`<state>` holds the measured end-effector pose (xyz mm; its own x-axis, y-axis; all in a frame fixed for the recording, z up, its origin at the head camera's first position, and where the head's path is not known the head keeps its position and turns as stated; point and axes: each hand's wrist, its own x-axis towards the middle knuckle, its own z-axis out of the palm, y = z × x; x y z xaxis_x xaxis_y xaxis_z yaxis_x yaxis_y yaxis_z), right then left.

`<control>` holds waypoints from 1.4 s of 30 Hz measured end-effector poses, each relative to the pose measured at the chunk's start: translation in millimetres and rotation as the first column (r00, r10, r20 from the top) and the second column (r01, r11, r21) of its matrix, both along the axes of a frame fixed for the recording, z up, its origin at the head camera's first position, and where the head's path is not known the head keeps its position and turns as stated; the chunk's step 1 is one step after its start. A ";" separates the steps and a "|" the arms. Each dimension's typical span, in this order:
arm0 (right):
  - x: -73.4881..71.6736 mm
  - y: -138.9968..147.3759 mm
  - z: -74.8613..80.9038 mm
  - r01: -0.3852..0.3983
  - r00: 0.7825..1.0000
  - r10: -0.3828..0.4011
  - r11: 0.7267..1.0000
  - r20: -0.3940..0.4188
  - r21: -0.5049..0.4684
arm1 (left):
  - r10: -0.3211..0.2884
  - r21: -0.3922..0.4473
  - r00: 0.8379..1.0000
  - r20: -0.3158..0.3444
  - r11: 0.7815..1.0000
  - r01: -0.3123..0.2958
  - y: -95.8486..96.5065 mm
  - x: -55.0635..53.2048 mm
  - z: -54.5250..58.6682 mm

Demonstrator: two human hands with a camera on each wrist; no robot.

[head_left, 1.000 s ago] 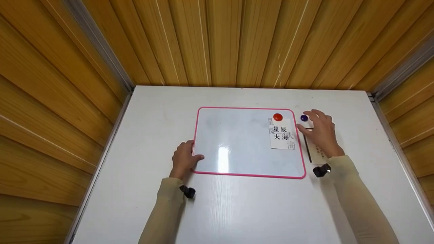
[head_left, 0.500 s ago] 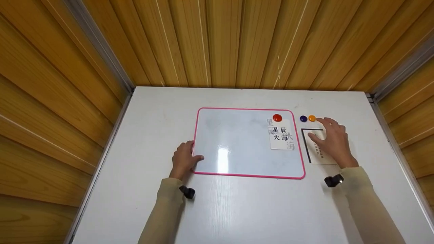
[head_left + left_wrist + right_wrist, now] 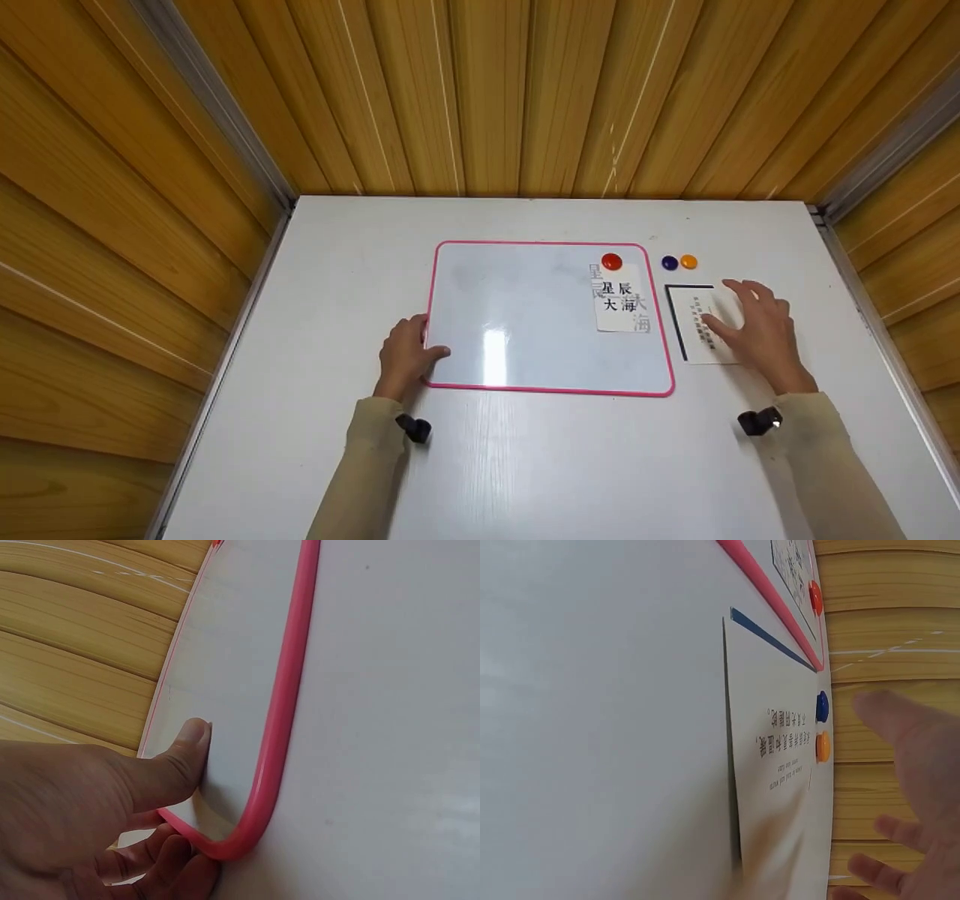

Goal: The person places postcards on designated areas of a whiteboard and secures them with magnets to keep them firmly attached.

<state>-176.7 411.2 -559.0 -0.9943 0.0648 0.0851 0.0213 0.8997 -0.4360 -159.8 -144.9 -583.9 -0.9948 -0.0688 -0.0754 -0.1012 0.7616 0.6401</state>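
Observation:
At the left edge of a pink-framed whiteboard, my left hand grips the frame. The left wrist view shows its thumb on the white face and the other fingers curled at the rim. A red round magnet sits at the top of a small paper with large black characters, at the board's right side. My right hand is held, fingers spread, over the right part of a printed card with a dark border. It holds nothing and hides some of the card.
Beyond the card lie a dark blue magnet and an orange magnet, side by side on the white table. Wood-patterned walls stand behind the table and along both sides.
My right hand has moved right and nearer to me, away from the magnets, uncovering the orange magnet and much of the card. My left hand stays on the whiteboard's edge.

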 end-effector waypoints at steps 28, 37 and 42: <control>14.8 2.5 -6.7 0.063 0.983 -0.075 0.995 0.168 0.074 | 0.008 0.017 1.000 0.012 1.000 -0.008 0.4 1.2 -0.1; 14.6 -4.0 -4.6 0.083 0.964 -0.087 0.996 0.253 0.025 | 0.017 0.023 1.000 0.011 1.000 -0.017 0.1 0.6 -1.9; 15.9 -9.9 -3.4 0.097 0.956 -0.100 0.995 0.276 0.024 | 0.020 0.035 1.000 0.008 0.999 -0.020 -0.1 1.4 -2.8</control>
